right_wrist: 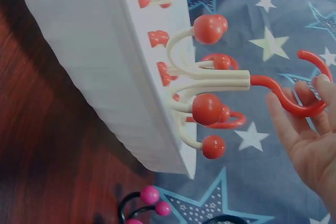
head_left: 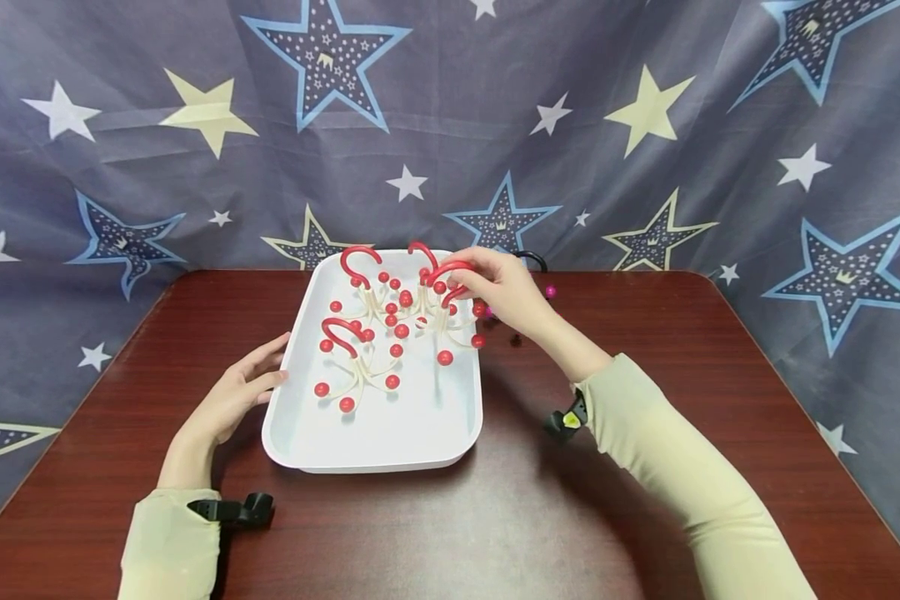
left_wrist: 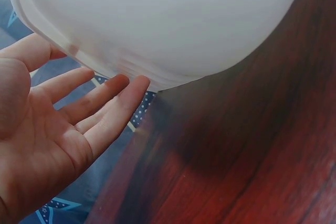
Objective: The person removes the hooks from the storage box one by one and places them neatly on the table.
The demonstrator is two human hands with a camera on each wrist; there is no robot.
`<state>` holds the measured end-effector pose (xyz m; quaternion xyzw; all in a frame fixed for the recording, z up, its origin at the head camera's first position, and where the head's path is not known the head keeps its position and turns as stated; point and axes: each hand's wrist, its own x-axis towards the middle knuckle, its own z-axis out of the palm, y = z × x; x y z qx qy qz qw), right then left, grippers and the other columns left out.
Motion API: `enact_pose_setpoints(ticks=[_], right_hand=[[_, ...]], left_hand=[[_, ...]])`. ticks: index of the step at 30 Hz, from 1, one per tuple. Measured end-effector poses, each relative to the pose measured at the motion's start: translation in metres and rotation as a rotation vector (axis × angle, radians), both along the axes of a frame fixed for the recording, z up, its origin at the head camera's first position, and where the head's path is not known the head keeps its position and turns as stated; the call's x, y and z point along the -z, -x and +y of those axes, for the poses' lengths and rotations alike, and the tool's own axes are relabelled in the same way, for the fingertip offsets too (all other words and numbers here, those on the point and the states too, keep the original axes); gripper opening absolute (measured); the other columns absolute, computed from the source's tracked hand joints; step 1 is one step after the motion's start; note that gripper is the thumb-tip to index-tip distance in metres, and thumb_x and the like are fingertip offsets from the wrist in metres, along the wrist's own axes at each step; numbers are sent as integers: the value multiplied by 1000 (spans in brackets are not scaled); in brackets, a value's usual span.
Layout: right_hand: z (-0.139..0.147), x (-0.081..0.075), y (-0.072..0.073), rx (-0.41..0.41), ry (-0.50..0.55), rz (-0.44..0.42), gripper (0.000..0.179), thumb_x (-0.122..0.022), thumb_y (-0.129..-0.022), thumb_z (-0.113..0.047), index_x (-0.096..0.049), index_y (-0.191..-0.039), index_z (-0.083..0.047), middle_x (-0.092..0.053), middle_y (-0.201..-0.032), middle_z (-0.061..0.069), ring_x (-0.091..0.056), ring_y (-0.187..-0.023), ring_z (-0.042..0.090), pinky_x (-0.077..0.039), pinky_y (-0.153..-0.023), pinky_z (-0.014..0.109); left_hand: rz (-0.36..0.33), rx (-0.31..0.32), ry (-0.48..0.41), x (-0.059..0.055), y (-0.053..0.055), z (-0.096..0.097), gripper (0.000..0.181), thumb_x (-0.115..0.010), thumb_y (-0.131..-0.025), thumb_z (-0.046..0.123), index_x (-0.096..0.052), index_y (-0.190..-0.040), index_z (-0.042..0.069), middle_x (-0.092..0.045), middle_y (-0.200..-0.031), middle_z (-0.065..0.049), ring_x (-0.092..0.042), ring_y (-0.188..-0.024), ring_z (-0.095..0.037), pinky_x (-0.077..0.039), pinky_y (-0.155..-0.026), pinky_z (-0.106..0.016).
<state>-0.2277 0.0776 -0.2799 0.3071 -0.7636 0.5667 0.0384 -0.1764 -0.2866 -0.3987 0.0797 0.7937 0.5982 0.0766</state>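
Note:
With its fingers round the red hook, my right hand (head_left: 498, 287) grips a multi-arm hanger (right_wrist: 231, 80) by the top. That hanger has a cream stem and curved cream arms tipped with red balls, and it hangs upright over the right side of a white tray (head_left: 397, 425). Three more hangers like it stand inside the tray: one at the front left (head_left: 358, 371), one at the back left (head_left: 371, 296), and one at the back (head_left: 423, 292), partly hidden by the held one. My left hand (head_left: 232, 396), fingers nearly straight, has its fingertips at the tray's left rim.
Beyond the tray's right side, partly hidden by my right hand, lies a black hanger with pink balls (right_wrist: 149, 195). The tray stands on a dark red-brown wooden table (head_left: 555, 525). A star-patterned grey-blue cloth (head_left: 480, 142) hangs behind the table.

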Motion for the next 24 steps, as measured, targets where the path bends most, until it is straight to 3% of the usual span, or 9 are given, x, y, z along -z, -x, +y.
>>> enact_pose_setpoints(ticks=[6, 11, 18, 24], right_hand=[[17, -8, -2, 14, 51, -46, 21, -54, -82, -5, -57, -101, 4, -58, -86, 24, -58, -77, 34, -48, -66, 38], [33, -12, -5, 34, 60, -49, 22, -54, -83, -8, -57, -101, 3, -59, -86, 23, -58, -78, 32, -48, -66, 38], [55, -9, -7, 60, 68, -42, 21, -52, -83, -4, -56, -102, 5, -59, -87, 23, -57, -79, 38, -48, -65, 38], [77, -4, -7, 67, 68, -35, 22, -51, -83, -3, -55, -102, 8, -59, -90, 23, -61, -76, 27, -49, -64, 36]], left_hand=[[-12, -12, 9, 1, 1, 0, 57, -52, -85, 21, -24, -135, 16, -38, -123, -16, -55, -91, -7, -47, -71, -26], [-25, -33, 24, 2, 2, 1, 57, -53, -84, 23, -26, -135, 18, -39, -123, -15, -55, -91, -7, -47, -71, -26], [-6, -2, 6, 0, 0, 1, 58, -51, -86, 20, -22, -136, 15, -38, -123, -17, -54, -91, -6, -47, -71, -25], [-9, -4, 12, 0, -1, 1, 58, -51, -86, 21, -22, -136, 15, -38, -122, -16, -54, -92, -6, -47, -71, -24]])
